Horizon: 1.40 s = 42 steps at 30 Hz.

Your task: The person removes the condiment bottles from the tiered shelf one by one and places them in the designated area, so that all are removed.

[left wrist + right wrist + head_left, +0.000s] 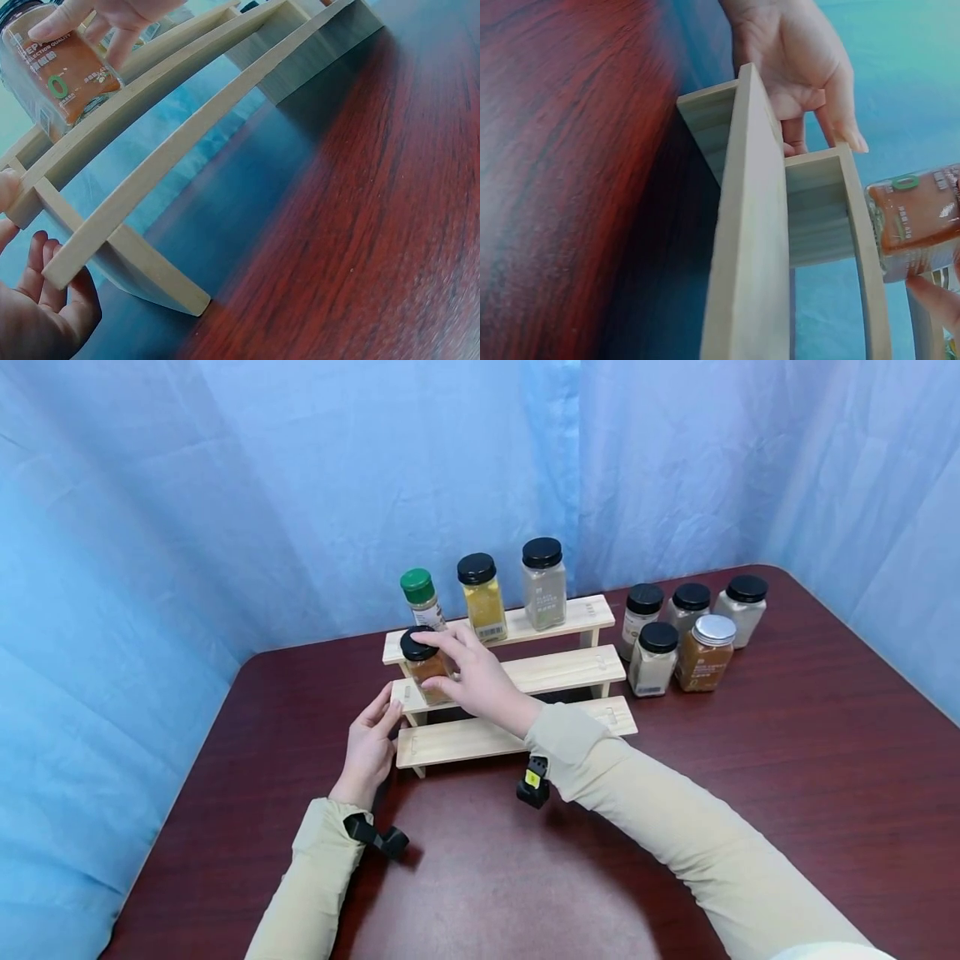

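Observation:
My right hand [483,677] holds a spice jar [429,670] with a black lid and orange-brown powder, thumb and fingers at its side and lid. The jar stands at the left end of the middle step of a three-step wooden rack [551,672]. In the left wrist view the jar's [67,79] base is at the step's top. My left hand [366,753] holds the rack's left end at the middle step; the right wrist view shows its thumb at that step's corner. On the top step are a green-lidded shaker [424,602], a yellow-powder jar [485,606] and a grey-powder jar [545,593].
Right of the rack, several more jars stand close together, among them a silver-lidded brown-powder jar [705,656] and a black-lidded pale-powder jar [652,664]. The dark red table [810,760] backs onto a blue curtain [337,502].

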Each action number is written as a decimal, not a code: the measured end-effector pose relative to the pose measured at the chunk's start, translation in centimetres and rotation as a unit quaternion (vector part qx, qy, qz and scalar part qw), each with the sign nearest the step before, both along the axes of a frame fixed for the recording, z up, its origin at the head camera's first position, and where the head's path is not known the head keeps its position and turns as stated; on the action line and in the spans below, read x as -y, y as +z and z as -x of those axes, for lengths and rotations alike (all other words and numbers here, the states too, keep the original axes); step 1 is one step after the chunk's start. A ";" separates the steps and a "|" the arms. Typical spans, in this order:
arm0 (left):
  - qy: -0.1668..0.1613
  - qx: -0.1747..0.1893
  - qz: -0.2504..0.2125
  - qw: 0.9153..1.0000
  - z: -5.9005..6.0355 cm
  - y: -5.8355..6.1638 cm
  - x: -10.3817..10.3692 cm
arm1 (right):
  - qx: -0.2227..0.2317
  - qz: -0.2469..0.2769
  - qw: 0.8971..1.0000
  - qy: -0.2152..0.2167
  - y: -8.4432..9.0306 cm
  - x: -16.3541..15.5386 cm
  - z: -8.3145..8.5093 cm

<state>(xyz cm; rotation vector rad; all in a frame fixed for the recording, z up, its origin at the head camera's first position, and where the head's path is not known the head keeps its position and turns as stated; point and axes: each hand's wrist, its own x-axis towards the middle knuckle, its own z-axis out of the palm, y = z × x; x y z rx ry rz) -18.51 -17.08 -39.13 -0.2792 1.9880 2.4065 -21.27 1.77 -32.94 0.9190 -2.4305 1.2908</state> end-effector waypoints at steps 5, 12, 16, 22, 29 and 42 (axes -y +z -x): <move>0.004 0.004 0.011 1.000 0.1 0.0 -0.1 | -0.044 0.013 0.999 0.000 -0.5 -0.1 -0.3; 0.003 0.001 0.011 1.000 0.0 0.1 -0.1 | -0.096 0.018 0.995 -0.003 -1.0 -0.1 -0.5; 0.000 -0.006 0.005 1.000 -0.1 -0.1 0.0 | -0.119 0.026 0.993 0.003 -1.4 -0.2 -0.7; -0.001 -0.007 0.003 1.000 -0.1 -0.2 0.0 | -0.152 0.065 0.986 0.004 -2.1 -0.3 -0.7; 0.004 -0.010 -0.003 1.000 0.0 -0.2 0.0 | -0.123 0.154 0.980 0.012 -2.8 -1.1 -1.1; 0.008 -0.015 -0.024 1.000 0.1 -0.3 0.0 | -0.087 0.184 0.979 0.021 -3.0 -4.7 -2.4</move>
